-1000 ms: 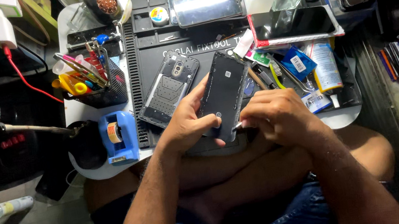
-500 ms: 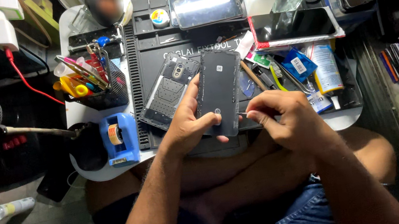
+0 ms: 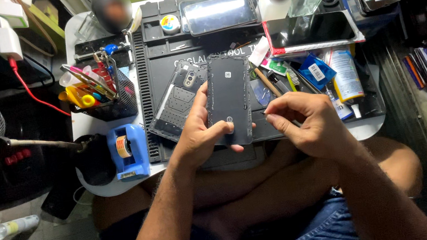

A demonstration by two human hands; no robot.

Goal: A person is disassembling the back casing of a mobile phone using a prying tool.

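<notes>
Since half a second ago the right hand [image 3: 310, 125] has drawn a little away from the phone's edge, and the dark, flat, opened smartphone [image 3: 228, 98] sits slightly more upright under the left hand [image 3: 201, 133]. Going left to right: a blue tape dispenser [image 3: 128, 149] stands at the near left corner of the white desk [image 3: 86, 116], behind it a black mesh holder of coloured tools and pens [image 3: 100, 94]. On the black ribbed work mat [image 3: 159, 60] lies a second, back-less phone body [image 3: 177, 103], its camera end pointing away, partly under the left hand's fingers. That left hand is clenched around the lower part of the opened smartphone, thumb over its near face, tilting it above the mat. Just right of it the right hand pinches something thin and dark between thumb and forefinger, too small to identify, held close to the phone's right edge but apart from it. Further right sit blue packets and a white tube [image 3: 343, 75], and another phone, screen up, lies at the back on a white box [image 3: 313, 29]. As a judgement, the phone is already open with its inner plate exposed, so the disassembly looks well begun; the fine work at its lower right edge appears unfinished, and nothing shows reassembly.
</notes>
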